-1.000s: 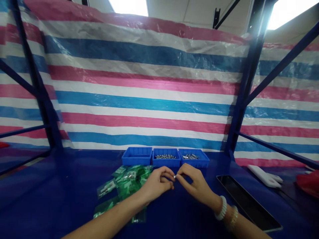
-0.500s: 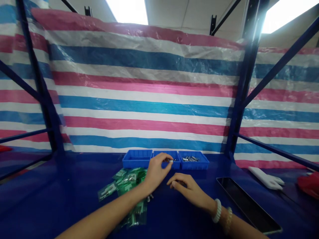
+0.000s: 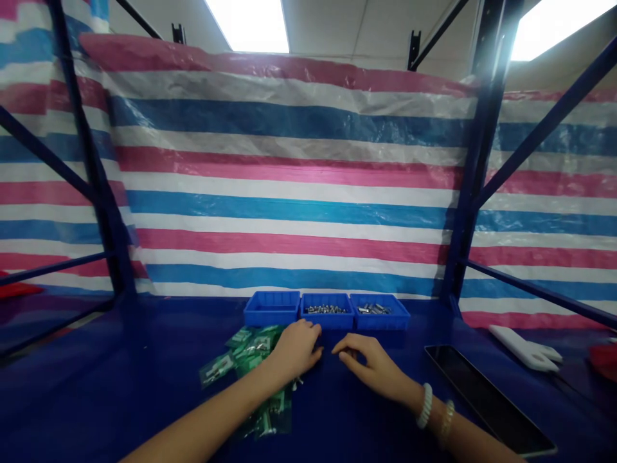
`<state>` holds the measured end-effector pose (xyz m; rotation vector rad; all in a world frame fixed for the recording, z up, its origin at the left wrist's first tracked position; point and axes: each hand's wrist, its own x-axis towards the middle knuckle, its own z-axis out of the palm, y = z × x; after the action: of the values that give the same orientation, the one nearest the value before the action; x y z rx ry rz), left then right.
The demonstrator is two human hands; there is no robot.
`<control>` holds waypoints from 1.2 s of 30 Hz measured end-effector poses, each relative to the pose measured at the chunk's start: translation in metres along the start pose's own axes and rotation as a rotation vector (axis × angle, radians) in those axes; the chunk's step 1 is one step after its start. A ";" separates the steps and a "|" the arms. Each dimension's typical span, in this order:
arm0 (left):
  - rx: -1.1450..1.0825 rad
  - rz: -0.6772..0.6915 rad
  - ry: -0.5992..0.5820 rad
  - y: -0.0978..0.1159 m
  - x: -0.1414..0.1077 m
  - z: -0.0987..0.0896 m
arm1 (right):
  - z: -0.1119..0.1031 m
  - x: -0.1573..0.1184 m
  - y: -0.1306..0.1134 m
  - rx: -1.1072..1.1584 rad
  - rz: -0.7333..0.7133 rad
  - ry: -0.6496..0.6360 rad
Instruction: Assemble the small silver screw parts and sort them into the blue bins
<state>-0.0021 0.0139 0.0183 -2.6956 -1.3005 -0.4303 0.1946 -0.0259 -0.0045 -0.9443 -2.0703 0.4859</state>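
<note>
My left hand [image 3: 296, 346] is low over the table, just in front of the middle blue bin [image 3: 326, 319]. Its fingers curl downward, and whatever they hold is hidden. Small shiny metal parts [image 3: 325, 309] lie in that bin. To the right, my right hand [image 3: 369, 361] rests near the tabletop with fingers bent and thumb close to the index finger; no object shows in it. Green-and-clear plastic packets [image 3: 260, 344] with small parts inside are piled beside and under my left forearm. A few small pale pieces [image 3: 297, 384] lie by my left wrist.
A left blue bin [image 3: 271, 315] shows no parts; a right blue bin [image 3: 383, 319] holds metal cylinders [image 3: 375, 308]. A dark phone [image 3: 486, 399] and a white device [image 3: 525, 348] with a cable lie at the right. Blue rack posts [image 3: 465, 212] and a striped sheet [image 3: 299, 212] surround the table.
My left hand has come back and down from the middle bin, where a small metal piece showed at its fingertips. My right hand stays nearly in place. The view has shifted slightly.
</note>
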 end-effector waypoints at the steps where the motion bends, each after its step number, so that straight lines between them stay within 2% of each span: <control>1: 0.025 -0.004 -0.019 0.002 0.001 0.002 | 0.001 0.000 0.000 -0.002 0.001 -0.002; 6: 0.095 -0.006 -0.055 0.007 0.008 0.013 | 0.002 0.001 0.002 -0.021 -0.009 -0.010; 11: 0.082 0.017 -0.055 0.008 0.008 0.015 | 0.001 0.001 0.004 -0.026 0.002 0.018; 20: -0.166 0.016 -0.008 0.009 0.009 0.006 | -0.005 0.002 0.008 -0.051 0.016 0.132; 24: -0.397 -0.033 0.039 0.007 0.009 -0.003 | -0.005 0.002 0.008 -0.035 -0.008 0.181; 26: -0.593 -0.089 0.026 0.007 0.005 -0.007 | -0.006 0.002 0.007 -0.009 -0.039 0.186; 31: -1.534 -0.481 -0.077 0.013 -0.008 -0.010 | -0.008 -0.001 0.001 -0.028 -0.142 0.182; 33: -1.646 -0.549 -0.081 0.017 -0.011 -0.009 | -0.009 -0.002 -0.001 -0.063 -0.185 0.182; 36: -1.659 -0.589 -0.098 0.024 -0.013 -0.008 | -0.010 -0.003 -0.005 -0.080 -0.253 0.154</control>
<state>0.0074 -0.0128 0.0227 -3.0963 -2.4680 -2.3290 0.2015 -0.0313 0.0029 -0.7266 -2.0435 0.1927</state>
